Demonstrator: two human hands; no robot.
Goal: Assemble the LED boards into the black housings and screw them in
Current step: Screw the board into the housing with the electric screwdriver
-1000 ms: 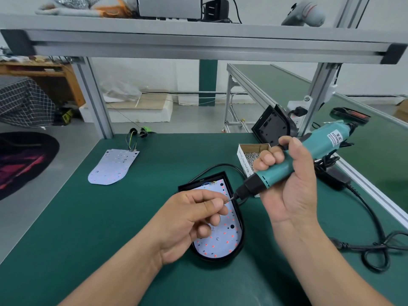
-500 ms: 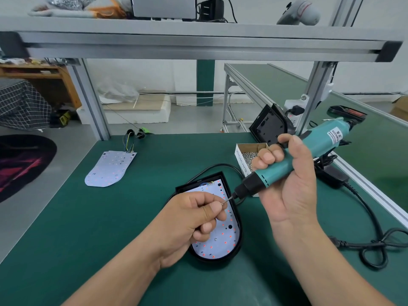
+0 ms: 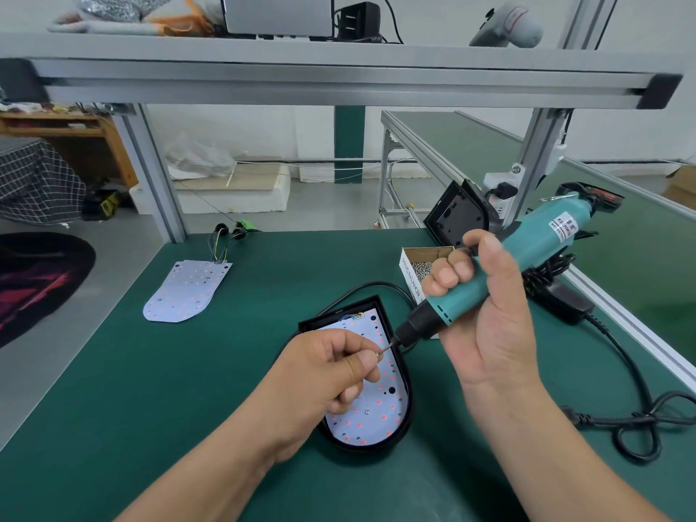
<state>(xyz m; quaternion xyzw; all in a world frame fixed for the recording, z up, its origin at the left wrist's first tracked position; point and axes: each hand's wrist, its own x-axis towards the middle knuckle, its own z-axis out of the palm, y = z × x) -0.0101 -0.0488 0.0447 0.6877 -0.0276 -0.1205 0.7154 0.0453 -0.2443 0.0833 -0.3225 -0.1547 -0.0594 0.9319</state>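
One screw [image 3: 379, 354]: tiny, light, probably slippery; left hand [image 3: 327, 374] pinches it at the driver [image 3: 527, 258] bit; right hand [image 3: 486, 322] clenches driver barrel. One board [image 3: 376, 421]: thin, likely fragile; handle by edges.

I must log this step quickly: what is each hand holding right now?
Left hand: pinches a small screw.
Right hand: grips the teal electric screwdriver.

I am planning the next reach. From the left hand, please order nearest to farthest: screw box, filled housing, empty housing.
1. Filled housing, right under the left hand.
2. Screw box, farther back on the right.
3. Empty housing, propped up behind the box.
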